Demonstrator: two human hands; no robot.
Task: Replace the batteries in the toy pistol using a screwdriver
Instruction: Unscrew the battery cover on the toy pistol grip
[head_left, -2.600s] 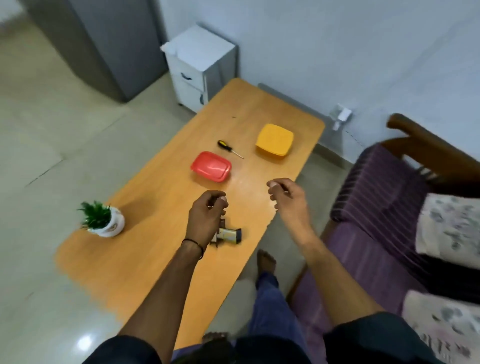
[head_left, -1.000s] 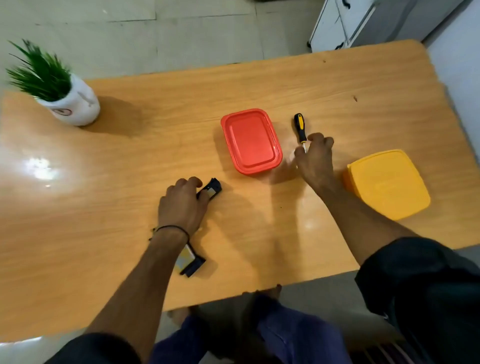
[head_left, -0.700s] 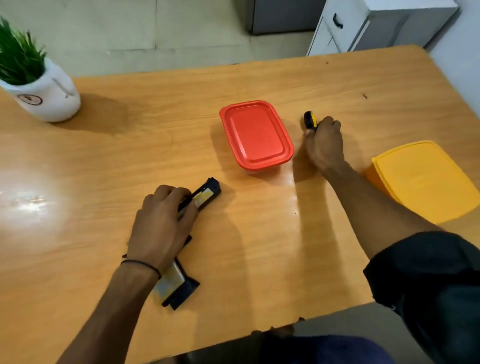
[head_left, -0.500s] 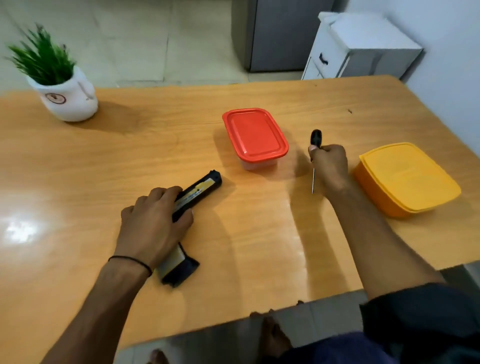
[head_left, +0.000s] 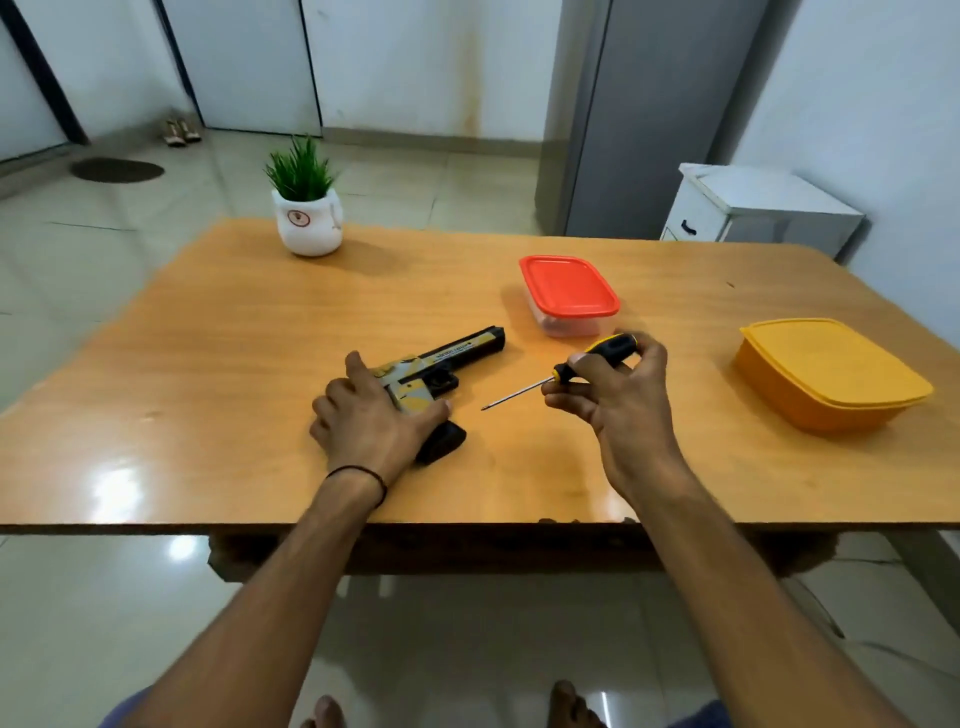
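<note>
Black and yellow, with grey patches, the pistol (head_left: 441, 364) lies on its side on the wooden table (head_left: 208, 364), barrel pointing toward the red-lidded box (head_left: 569, 291). Its grip sits under the left hand (head_left: 371, 421), which presses flat over it, fingers spread. The right hand (head_left: 618, 400) pinches the screwdriver (head_left: 571, 371) by its black-and-yellow handle, tip hanging near the pistol's grip. A yellow box (head_left: 826, 379) sits far right, a potted plant (head_left: 306, 208) at the back.
</note>
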